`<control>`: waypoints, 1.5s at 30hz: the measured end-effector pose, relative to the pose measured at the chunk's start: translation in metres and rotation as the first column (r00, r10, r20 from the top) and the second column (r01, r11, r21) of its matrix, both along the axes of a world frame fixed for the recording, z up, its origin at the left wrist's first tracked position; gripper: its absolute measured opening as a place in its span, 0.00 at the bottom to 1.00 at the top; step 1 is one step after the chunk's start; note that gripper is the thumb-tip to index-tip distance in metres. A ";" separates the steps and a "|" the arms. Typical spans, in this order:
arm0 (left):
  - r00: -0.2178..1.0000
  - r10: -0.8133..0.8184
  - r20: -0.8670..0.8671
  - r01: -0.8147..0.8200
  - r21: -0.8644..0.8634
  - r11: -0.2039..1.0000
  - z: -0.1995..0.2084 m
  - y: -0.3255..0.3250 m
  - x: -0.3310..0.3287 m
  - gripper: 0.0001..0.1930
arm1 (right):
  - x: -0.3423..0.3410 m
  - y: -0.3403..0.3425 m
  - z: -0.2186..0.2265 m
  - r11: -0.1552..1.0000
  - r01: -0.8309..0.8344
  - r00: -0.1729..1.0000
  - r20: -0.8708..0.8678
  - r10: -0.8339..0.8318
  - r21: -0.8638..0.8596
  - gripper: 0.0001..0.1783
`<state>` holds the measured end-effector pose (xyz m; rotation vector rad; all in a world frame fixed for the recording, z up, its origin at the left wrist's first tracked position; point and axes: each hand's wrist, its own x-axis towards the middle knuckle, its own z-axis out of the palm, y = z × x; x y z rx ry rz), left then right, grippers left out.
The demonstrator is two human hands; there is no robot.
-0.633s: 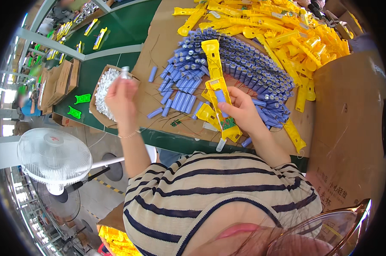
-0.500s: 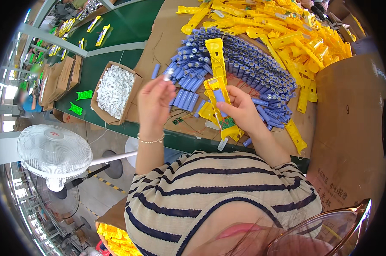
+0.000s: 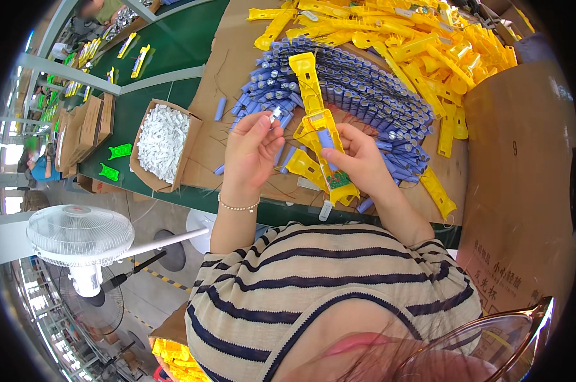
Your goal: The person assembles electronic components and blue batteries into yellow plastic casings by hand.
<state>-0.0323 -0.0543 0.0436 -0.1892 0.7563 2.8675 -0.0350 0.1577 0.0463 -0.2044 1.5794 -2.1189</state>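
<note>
My right hand [image 3: 358,159] grips a yellow plastic housing [image 3: 318,119], its thumb on the blue cylindrical battery cell [image 3: 327,141] lying inside. A green circuit board [image 3: 339,180] sits at the housing's near end. Between the thumb and fingers of my left hand [image 3: 253,148] is a small white and silvery piece [image 3: 275,114], too small to name exactly. This hand is left of the housing and apart from it. Beyond both hands lies a large heap of blue battery cells [image 3: 364,86] with thin wires.
Yellow housings [image 3: 415,44] are piled at the back right, beside a tall cardboard box [image 3: 517,191]. A carton of small white parts [image 3: 189,149] stands on the left, near two green plastic pieces [image 3: 109,172]. A white fan [image 3: 81,235] is at the far left.
My left hand has moved right, nearer the housing, with the small white and silvery piece still pinched. My right hand keeps its grip on the housing. The whole view has shifted slightly.
</note>
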 end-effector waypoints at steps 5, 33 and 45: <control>0.957 0.161 -0.241 -0.287 -0.715 0.637 0.004 0.018 0.003 0.09 | 0.000 -0.006 -0.008 0.981 0.097 0.977 -0.202 -0.062 0.169 0.21; 0.869 -0.495 0.032 0.146 -0.970 0.194 0.007 0.015 -0.014 0.11 | -0.011 0.014 -0.001 0.733 -0.195 0.854 -0.255 0.454 0.652 0.21; 0.989 0.113 0.093 0.032 -0.892 0.450 0.007 -0.187 -0.179 0.11 | -0.021 0.093 0.018 0.989 -0.082 0.993 -0.075 0.091 0.120 0.23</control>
